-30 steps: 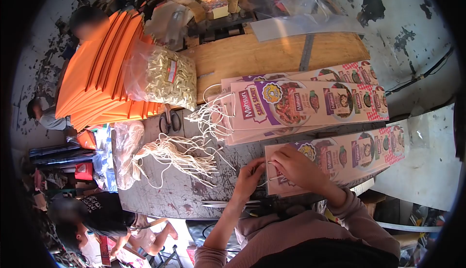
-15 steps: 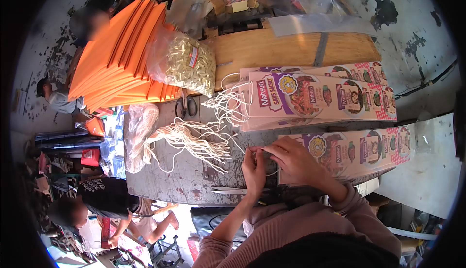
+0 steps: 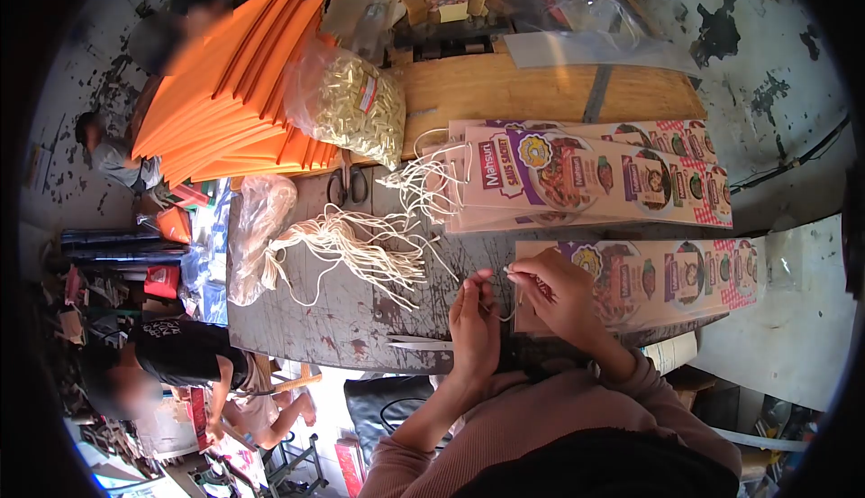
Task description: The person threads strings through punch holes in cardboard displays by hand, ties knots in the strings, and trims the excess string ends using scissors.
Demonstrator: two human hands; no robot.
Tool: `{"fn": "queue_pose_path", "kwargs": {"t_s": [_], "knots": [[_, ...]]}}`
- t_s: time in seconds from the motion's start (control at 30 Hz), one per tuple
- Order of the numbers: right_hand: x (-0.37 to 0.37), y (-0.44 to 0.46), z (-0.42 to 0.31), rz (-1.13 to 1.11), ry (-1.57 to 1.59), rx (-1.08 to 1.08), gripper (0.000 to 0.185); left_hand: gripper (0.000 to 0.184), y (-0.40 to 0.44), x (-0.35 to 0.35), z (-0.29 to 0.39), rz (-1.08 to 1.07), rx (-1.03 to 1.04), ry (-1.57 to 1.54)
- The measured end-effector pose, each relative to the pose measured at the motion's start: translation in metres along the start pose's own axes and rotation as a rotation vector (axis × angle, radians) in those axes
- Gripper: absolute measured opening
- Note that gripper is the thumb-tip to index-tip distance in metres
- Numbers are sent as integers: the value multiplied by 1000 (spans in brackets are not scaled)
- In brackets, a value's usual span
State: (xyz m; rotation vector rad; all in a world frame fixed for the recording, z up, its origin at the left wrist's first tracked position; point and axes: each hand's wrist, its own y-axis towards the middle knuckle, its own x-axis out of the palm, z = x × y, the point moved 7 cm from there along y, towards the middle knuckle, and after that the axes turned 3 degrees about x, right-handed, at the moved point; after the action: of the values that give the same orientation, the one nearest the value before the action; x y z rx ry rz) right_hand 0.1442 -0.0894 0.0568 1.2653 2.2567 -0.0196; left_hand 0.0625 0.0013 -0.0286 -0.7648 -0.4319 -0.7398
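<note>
My left hand (image 3: pixel 475 325) is closed at the left edge of the nearer printed card stack (image 3: pixel 631 286); a bit of cord shows beside its fingers. My right hand (image 3: pixel 557 292) lies over that stack's left end, its thumb and forefinger pinching a cord end. Behind it sits a second stack of printed cards (image 3: pixel 586 173), with white cord loops (image 3: pixel 431 182) at its left end. A bundle of loose white cords (image 3: pixel 347 250) spreads on the grey table to the left of my hands.
Black-handled scissors (image 3: pixel 348 186) lie behind the cords, near a bag of gold-coloured pieces (image 3: pixel 360 106) and orange folders (image 3: pixel 234 92). Another pair of blades (image 3: pixel 419 344) lies at the front edge. A plastic bag (image 3: pixel 257 237) is at left. People sit beyond the table at left.
My hands have come off the card's left edge and moved slightly apart, the right one now pinching a cord end. The camera view has shifted, too.
</note>
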Motion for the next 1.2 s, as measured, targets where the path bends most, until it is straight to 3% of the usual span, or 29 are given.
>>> {"fn": "queue_pose_path", "kwargs": {"t_s": [0.07,0.17,0.3,0.47,0.6,0.73,0.8,0.83,0.87,0.9,0.93,0.97,1.0,1.07,1.1,1.13,1.2], "knots": [[1,1,-18,-45,-42,-143,18,29,-6,6,4,13,37,-82],[7,-2,-26,-2,-50,-185,18,35,-14,32,13,-347,114,-195],[10,-4,-18,-46,-49,-153,19,42,-17,37,12,-352,106,-123],[14,-8,-18,-66,-21,-212,16,68,-19,39,13,-417,85,-168],[12,-7,-19,-54,-38,-248,15,73,-18,40,13,-396,64,-116],[-2,-2,-4,9,-5,-153,17,58,-3,18,33,-439,223,-70],[-7,-2,5,48,42,-74,17,52,1,18,31,-654,154,707],[-6,-7,-7,36,-62,-225,17,41,4,15,21,-706,-37,475],[-3,-12,-18,20,-166,-380,17,41,3,12,18,-707,-33,472],[1,-16,-16,18,-167,-384,17,39,4,0,9,-537,-199,400],[16,-29,-21,-45,-220,-553,16,37,2,-12,2,-362,-364,326],[29,-39,-24,-107,-271,-721,16,31,4,-13,-2,-470,-426,147],[33,-39,-19,-106,-264,-720,16,31,4,-19,-7,-465,-425,151],[35,-27,8,-205,95,-410,11,23,6,-30,-17,-228,-437,69],[32,-20,18,-134,223,-274,10,21,10,-38,-27,-353,-460,-167],[32,-18,17,-139,221,-274,10,21,6,-28,-21,-352,-460,-172],[34,-13,23,-172,227,-98,10,17,4,-9,16,-326,47,1111]]}}
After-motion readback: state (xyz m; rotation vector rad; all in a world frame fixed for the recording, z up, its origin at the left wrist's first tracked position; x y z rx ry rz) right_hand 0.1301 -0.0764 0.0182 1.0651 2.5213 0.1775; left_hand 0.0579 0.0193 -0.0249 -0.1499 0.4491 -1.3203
